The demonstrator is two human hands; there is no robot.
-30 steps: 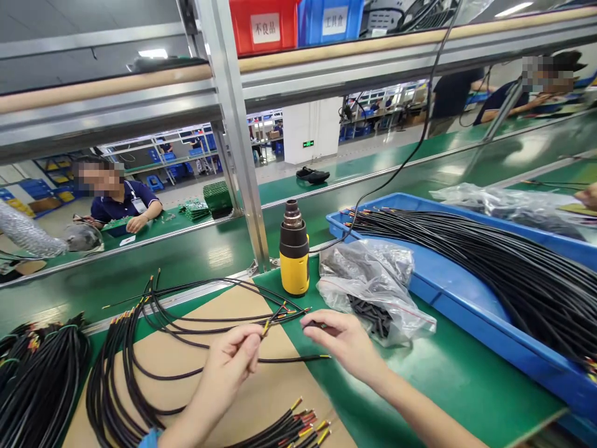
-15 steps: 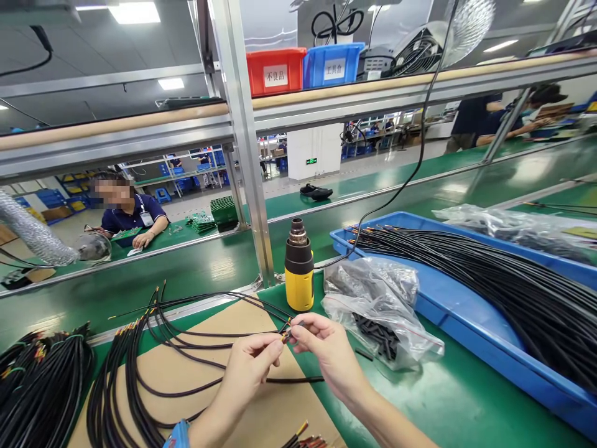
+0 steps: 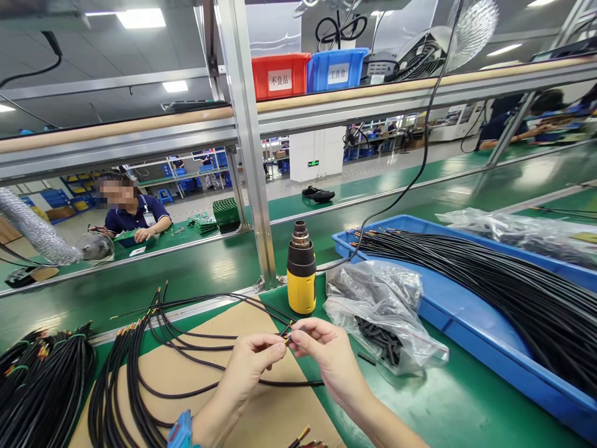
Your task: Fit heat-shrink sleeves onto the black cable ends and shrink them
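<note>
Looking forward and down along a long green work surface (image 3: pixel 466 398) in a factory hall, with an aluminium frame post (image 3: pixel 247 143) rising through the middle of the view. Overhead, a shelf (image 3: pixel 420 93) carrying a red bin (image 3: pixel 280 76) and a blue bin (image 3: pixel 336 70), seemingly kept up high to leave the surface free. Beyond the frame, a co-worker (image 3: pixel 133 214) at a facing bench, head bowed over a green circuit board (image 3: pixel 128 235).

Along the right, a large blue tray (image 3: pixel 508 379) holding a long sweep of black cables (image 3: pixel 489 286), their ends all lying one way, likely so that single cables pull out easily. Nearer, a clear plastic bag (image 3: pixel 387 317) of short black sleeves (image 3: pixel 379 341) within easy reach, and a yellow and black heat gun (image 3: pixel 301 274) standing upright just beyond the hands. At left, a coiled bundle of cables (image 3: pixel 46 386), and a brown cardboard sheet (image 3: pixel 261 410) under loose black cables (image 3: pixel 125 386), apparently shielding the surface.

At centre, both hands raised close together over the sheet, not spread: the left hand (image 3: pixel 254 367) pinching a cable end (image 3: pixel 288 339) with coloured wire tips, the right hand (image 3: pixel 329 361) pinching a small dark piece (image 3: pixel 302 328), too small to identify surely. A blue wristband (image 3: pixel 181 430) circling the left wrist.
</note>
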